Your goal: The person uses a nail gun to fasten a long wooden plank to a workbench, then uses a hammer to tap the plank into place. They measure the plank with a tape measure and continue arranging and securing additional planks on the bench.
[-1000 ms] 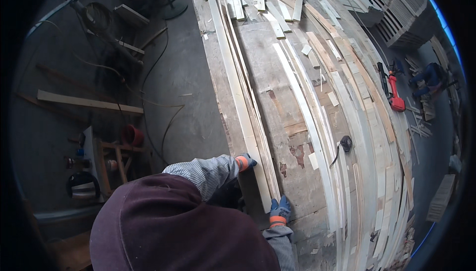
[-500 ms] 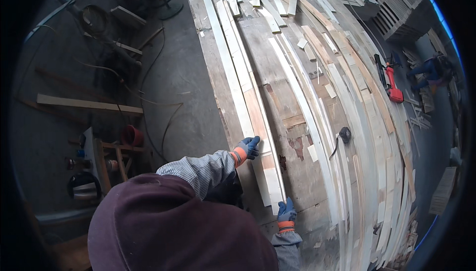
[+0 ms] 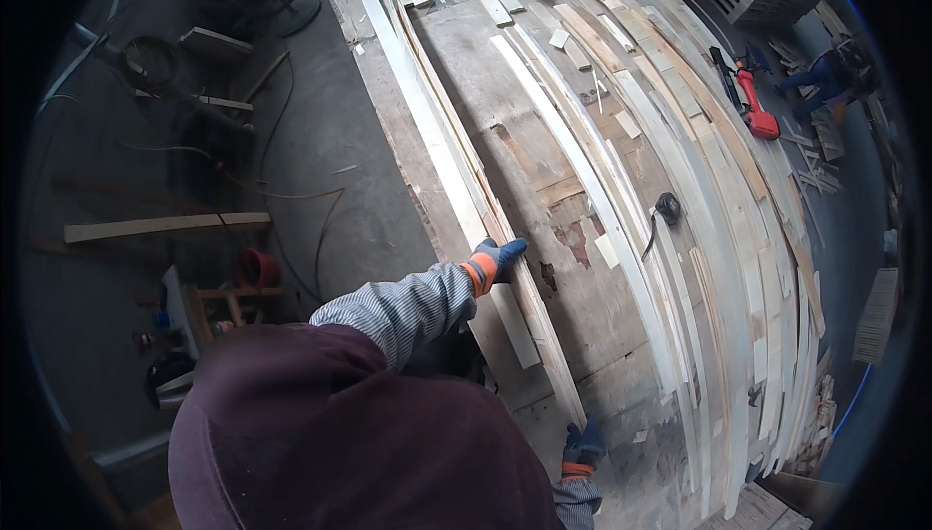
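Note:
A long, narrow wooden strip (image 3: pixel 549 336) lies lengthwise along the left side of the workbench, tilted up so that its thin edge shows. Around its near part closes my left hand (image 3: pixel 501 258), in a blue glove with an orange cuff. My right hand (image 3: pixel 584 445), gloved the same way, is at the strip's near end with its fingers against the wood; shadow partly hides them. A paler flat board (image 3: pixel 515 324) lies just left of the strip and runs under my left hand.
Several long slats (image 3: pixel 714 268) cover the bench's right side, with a black tape measure (image 3: pixel 667 208) among them. Beyond lies a red and black power tool (image 3: pixel 755 115). Short offcuts (image 3: pixel 490 4) litter the far end. At far right, a person (image 3: pixel 825 79) is partly visible.
The wooden strip has been turned from flat onto its edge. Both hands, still at it, have shifted slightly right, the right one also nearer. The whole view has shifted a little.

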`<state>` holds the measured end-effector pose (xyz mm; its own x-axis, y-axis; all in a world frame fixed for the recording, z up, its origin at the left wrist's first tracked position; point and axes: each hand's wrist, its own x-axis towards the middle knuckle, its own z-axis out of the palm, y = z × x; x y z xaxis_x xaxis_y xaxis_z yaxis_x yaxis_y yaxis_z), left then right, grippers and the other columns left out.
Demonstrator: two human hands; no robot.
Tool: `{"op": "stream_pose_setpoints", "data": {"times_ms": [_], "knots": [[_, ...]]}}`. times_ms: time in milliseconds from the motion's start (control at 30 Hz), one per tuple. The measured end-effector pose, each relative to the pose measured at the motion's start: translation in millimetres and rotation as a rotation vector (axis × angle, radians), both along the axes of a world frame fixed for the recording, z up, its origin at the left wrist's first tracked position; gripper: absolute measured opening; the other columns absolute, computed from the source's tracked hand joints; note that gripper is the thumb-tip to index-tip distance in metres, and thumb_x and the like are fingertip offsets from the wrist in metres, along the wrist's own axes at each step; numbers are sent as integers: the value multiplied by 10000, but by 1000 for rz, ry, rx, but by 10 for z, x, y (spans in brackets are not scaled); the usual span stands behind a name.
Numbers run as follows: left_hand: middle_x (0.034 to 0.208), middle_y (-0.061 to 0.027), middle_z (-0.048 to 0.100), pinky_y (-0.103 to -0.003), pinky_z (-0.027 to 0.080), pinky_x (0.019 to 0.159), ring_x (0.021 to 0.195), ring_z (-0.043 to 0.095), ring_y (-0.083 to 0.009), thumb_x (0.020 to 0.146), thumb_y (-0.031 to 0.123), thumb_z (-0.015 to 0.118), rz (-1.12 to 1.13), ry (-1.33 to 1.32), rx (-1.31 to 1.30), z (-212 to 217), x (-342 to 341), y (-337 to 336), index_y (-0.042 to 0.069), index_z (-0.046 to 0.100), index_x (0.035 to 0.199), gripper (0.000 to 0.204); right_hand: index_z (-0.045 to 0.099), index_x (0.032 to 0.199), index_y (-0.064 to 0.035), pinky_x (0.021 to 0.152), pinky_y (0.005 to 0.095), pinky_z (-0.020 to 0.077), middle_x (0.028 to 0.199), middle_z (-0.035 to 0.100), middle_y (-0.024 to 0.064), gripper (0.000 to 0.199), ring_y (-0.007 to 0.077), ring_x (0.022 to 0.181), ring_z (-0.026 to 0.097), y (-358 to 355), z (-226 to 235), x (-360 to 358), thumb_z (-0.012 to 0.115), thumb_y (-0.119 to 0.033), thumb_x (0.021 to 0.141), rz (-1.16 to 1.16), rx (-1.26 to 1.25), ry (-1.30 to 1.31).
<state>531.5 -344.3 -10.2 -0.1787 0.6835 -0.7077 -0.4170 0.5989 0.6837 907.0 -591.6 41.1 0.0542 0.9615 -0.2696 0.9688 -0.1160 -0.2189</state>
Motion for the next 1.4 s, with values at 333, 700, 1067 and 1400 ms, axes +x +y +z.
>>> {"op": "stream_pose_setpoints", "data": {"times_ms": [333,700,1067,1400], "knots": [[1233,-162,562,-499,369,1055,1194,511,-315,739,25,476,-48,-899,52,-67,397,-320,55,465,1283,546,565,1088,-67,802,454,461,891,614,144,682,369,886,590,-51,222,475,847,-349,535,1,56,185],[1187,-173,595,-431,515,835,983,618,-312,845,510,616,-794,-422,-335,-93,738,-470,33,514,1249,633,545,1169,-182,873,468,443,1078,612,136,716,349,1006,583,32,-15,1219,811,-427,550,-186,-283,-228],[965,-83,658,-285,504,732,821,624,-179,866,293,658,-630,105,310,-143,268,-223,45,595,1152,385,495,1282,-48,1002,480,349,1276,494,187,713,358,1188,458,605,-274,520,707,-438,724,-237,115,-132],[1249,-220,500,-453,392,988,1162,476,-391,821,287,625,-545,1347,890,-582,608,1572,11,492,1252,529,476,1291,-37,1054,524,288,1353,440,172,651,367,1283,373,1747,-838,-792,631,-414,784,-425,391,-110]]}}
